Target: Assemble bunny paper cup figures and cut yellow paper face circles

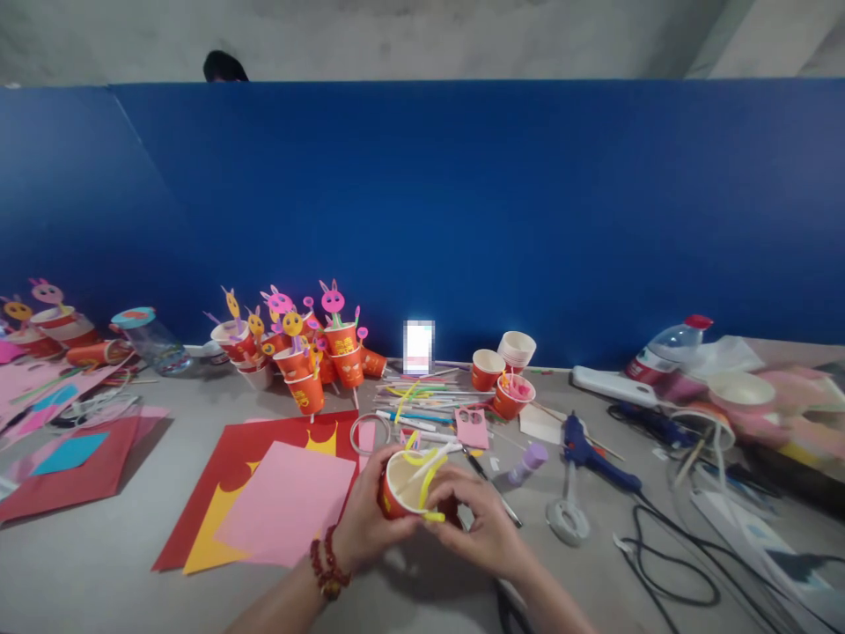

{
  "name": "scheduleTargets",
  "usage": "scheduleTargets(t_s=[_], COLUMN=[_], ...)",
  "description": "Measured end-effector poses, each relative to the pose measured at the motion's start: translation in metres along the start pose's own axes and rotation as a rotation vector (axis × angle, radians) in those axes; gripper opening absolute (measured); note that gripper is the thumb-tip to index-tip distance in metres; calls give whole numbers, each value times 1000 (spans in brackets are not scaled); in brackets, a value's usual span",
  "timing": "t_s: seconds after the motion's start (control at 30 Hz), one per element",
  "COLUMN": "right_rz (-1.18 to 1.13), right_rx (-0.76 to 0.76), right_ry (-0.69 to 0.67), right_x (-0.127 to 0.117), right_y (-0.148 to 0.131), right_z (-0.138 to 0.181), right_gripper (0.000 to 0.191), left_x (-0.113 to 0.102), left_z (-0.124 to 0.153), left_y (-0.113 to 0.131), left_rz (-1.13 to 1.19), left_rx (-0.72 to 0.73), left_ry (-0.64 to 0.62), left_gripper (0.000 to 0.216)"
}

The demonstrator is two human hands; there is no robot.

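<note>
My left hand (364, 518), with a beaded bracelet (330, 563) at the wrist, is wrapped around a red paper cup (396, 506). The cup's pale inside is tilted up and faces me. A bent yellow strip (426, 489), like a pipe cleaner, curves over the mouth, and a white stick (432, 460) lies across it. At the cup's right side my right hand (481, 521) pinches the yellow strip near the rim; its fingertips are partly hidden. A pen (492, 484) lies just beyond the right hand.
Pink paper (290, 502) lies on yellow and red sheets at left, before decorated cups (307, 392). Straws and sticks (422, 401) lie behind my hands. To the right are a glue stick (528, 462), a tape roll (568, 521), a blue glue gun (587, 449) and cables (679, 537).
</note>
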State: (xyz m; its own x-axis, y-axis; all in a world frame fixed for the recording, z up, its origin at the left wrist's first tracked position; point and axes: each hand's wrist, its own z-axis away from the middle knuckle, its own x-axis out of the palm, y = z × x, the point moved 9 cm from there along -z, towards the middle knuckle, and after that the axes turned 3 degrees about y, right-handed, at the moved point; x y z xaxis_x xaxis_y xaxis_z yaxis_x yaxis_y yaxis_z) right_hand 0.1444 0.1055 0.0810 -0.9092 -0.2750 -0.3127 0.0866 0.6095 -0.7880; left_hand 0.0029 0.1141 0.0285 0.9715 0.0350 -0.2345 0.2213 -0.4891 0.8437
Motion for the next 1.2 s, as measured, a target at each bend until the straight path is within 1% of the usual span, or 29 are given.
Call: scheduleTargets(t_s=[0.13, 0.23, 0.43, 0.6, 0.73, 0.97, 1.2], right_rz=[-10, 10, 1, -7, -1, -8, -14], right_rx=[18, 30, 23, 5, -23, -24, -19], right_ry=[25, 11, 23, 52, 64, 52, 48], right_x=[1, 3, 6, 9, 10, 11, 11], right_y=[8, 11, 9, 10, 10, 9, 9], right_z=[4, 8, 11, 13, 16, 16, 15], right_gripper=[6, 6, 8, 7, 7, 7, 7], left_x=[5, 7, 4, 3, 1, -1, 0], left_z=[4, 6, 9, 12, 14, 19, 21], left_y=[-10, -9, -5, -9, -6, -9, -10], left_rz=[-27, -49, -39, -19, 1, -35, 6], left_rx=[7, 7, 28, -8, 1, 16, -14], left_ry=[-54, -77, -47, -35, -16, -5, 3], left_gripper=[78, 81, 80, 78, 76, 77, 79])
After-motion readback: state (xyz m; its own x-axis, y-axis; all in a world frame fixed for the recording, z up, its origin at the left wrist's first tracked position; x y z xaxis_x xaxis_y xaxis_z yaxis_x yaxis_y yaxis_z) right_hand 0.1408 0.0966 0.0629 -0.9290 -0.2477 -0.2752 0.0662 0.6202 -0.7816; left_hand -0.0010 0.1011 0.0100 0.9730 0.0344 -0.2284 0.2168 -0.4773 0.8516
